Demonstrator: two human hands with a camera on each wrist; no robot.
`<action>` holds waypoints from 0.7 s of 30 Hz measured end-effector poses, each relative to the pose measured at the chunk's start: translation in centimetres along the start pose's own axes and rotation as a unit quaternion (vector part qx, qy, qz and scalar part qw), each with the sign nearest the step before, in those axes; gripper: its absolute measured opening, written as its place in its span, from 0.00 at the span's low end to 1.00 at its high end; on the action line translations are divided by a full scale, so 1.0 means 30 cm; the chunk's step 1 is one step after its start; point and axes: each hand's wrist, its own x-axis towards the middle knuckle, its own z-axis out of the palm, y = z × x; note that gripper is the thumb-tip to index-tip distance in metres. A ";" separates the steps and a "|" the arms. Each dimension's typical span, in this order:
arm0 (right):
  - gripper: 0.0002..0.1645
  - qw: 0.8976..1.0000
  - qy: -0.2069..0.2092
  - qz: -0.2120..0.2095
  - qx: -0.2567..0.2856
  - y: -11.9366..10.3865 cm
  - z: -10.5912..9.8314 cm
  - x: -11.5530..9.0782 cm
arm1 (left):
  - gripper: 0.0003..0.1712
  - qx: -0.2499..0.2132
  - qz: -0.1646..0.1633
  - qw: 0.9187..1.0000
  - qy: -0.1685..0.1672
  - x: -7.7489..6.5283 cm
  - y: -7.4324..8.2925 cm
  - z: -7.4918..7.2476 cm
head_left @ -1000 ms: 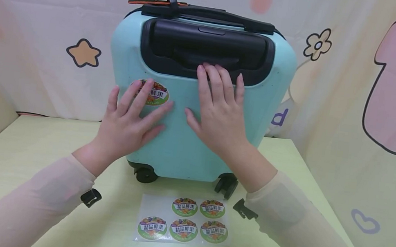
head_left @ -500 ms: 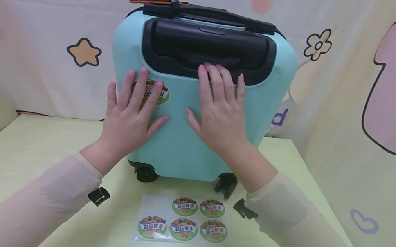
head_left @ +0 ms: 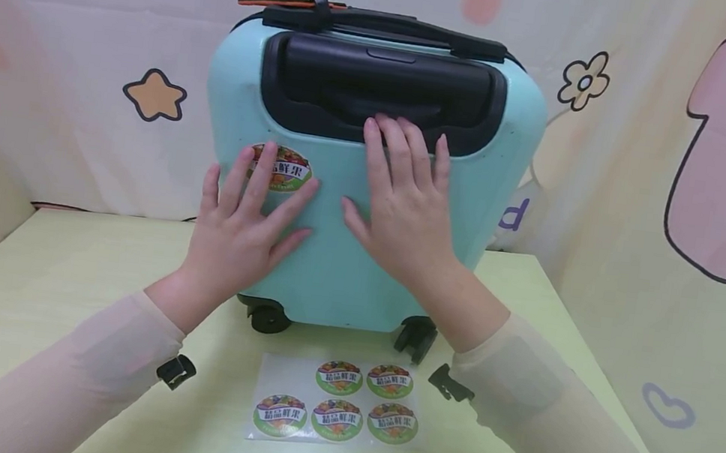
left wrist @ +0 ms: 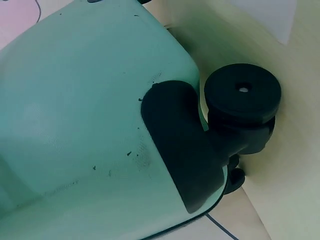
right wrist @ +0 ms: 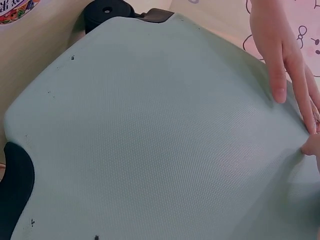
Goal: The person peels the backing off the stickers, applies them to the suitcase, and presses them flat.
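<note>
A mint-green suitcase [head_left: 346, 255] stands upright on the table, its black handle recess [head_left: 381, 78] facing me. An oval fruit sticker [head_left: 290, 171] lies on the upper left of its front. My left hand [head_left: 233, 229] rests there with spread, straight fingers, partly covering the sticker. Flat against the middle of the front lies my right hand [head_left: 406, 209], its fingertips at the lower edge of the recess. In the left wrist view a black wheel [left wrist: 242, 95] shows at a corner of the case. The right wrist view catches my left hand [right wrist: 285, 55] at its right edge.
On the table [head_left: 89, 299] in front of the case lies a sticker sheet [head_left: 283, 375] with several oval fruit stickers. A carry handle [head_left: 394, 28] with an orange-edged tag [head_left: 288, 3] tops the case. Printed cloth [head_left: 83, 71] hangs behind and at both sides.
My left hand slid up over the sticker, then back down, uncovering more of its right part. The right hand stays in place on the suitcase.
</note>
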 end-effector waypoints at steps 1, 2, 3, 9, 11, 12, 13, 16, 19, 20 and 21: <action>0.46 1.000 0.000 0.000 0.001 -0.001 0.000 0.001 | 0.31 0.001 -0.003 1.000 0.002 -0.006 -0.004 -0.005; 0.47 1.000 -0.001 0.000 0.002 -0.002 0.000 0.001 | 0.30 0.003 -0.007 1.000 0.002 -0.011 -0.009 -0.009; 0.47 1.000 -0.002 0.001 0.003 -0.002 0.000 0.001 | 0.30 0.003 -0.010 1.000 0.003 -0.018 -0.014 -0.015; 0.47 1.000 -0.003 0.003 0.005 0.000 -0.002 0.000 | 0.27 0.005 -0.023 1.000 0.008 -0.063 -0.038 -0.036; 0.47 1.000 -0.002 0.003 0.006 0.000 -0.001 -0.001 | 0.27 0.004 -0.022 1.000 0.007 -0.079 -0.043 -0.041; 0.47 1.000 -0.002 0.003 0.007 0.001 -0.001 -0.001 | 0.27 0.003 -0.021 1.000 0.007 -0.085 -0.046 -0.044; 0.47 1.000 -0.002 0.002 0.007 0.001 -0.001 -0.001 | 0.27 0.004 -0.022 1.000 0.007 -0.092 -0.049 -0.046; 0.47 1.000 -0.003 0.001 0.007 0.002 0.000 0.000 | 0.27 0.002 -0.035 0.999 0.002 -0.108 -0.061 -0.059; 0.47 1.000 -0.004 -0.002 0.008 0.004 -0.001 0.000 | 0.29 -0.007 -0.074 0.997 -0.011 -0.117 -0.080 -0.081; 0.47 1.000 -0.004 -0.003 0.010 0.004 -0.002 0.000 | 0.31 -0.013 -0.090 0.996 -0.016 -0.119 -0.087 -0.089; 0.47 1.000 -0.004 -0.004 0.012 0.005 -0.004 0.000 | 0.32 -0.020 -0.107 0.994 -0.023 -0.119 -0.093 -0.098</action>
